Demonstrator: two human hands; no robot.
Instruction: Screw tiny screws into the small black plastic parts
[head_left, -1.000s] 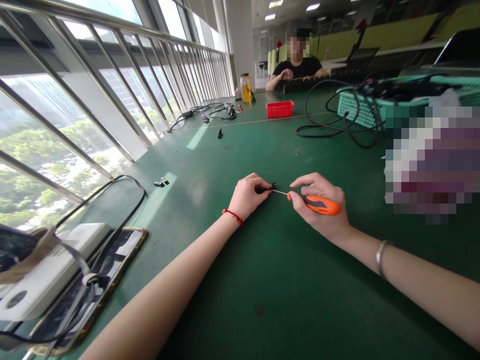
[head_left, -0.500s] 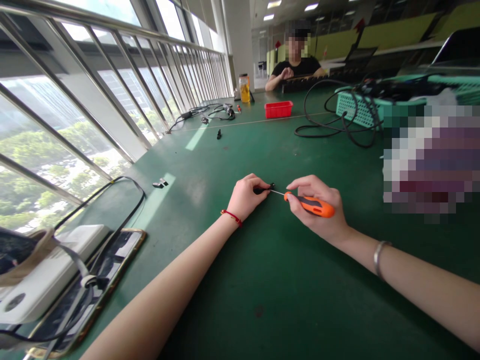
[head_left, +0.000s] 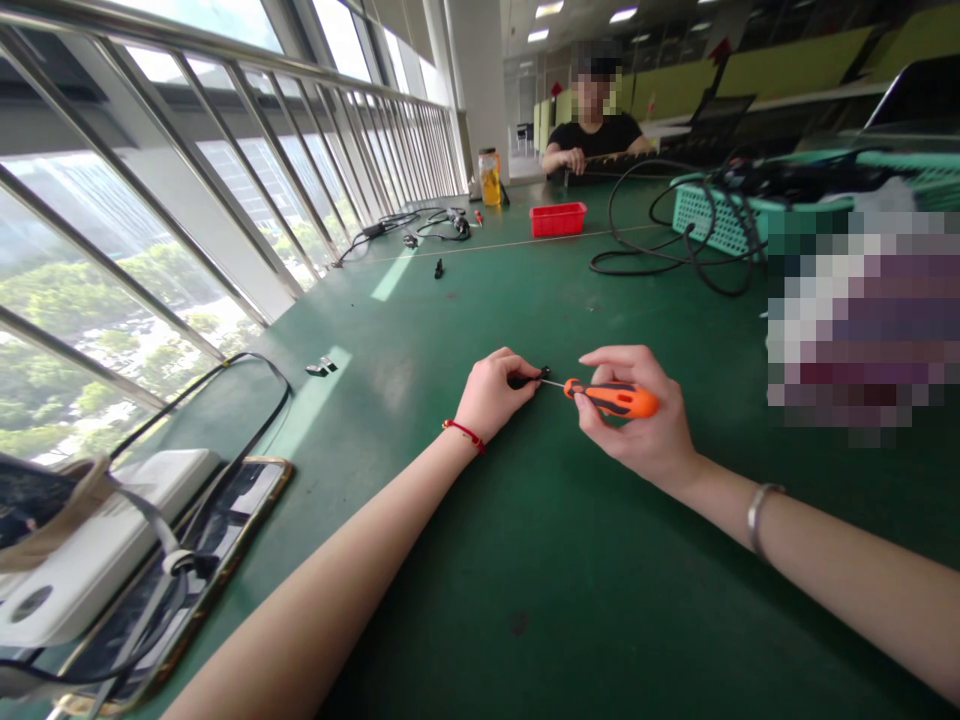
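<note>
Near the middle of the green table, my left hand is closed on a small black part, most of it covered by the fingers, so its kind does not show. My right hand grips an orange and dark-grey screwdriver by the handle, with the index finger raised off it. The thin metal shaft points left, and its tip meets the black part at my left fingertips. Whether the tip sits in a screw is too small to see.
At left lie a white power strip, a phone, cables and small black pieces. Farther back are a red tray, a jar and a teal basket with black cables. Another person sits opposite.
The screwdriver handle has shifted slightly left and turned in my right hand, whose index finger is lifted higher. My left hand stays put. The other person's hand has lowered.
</note>
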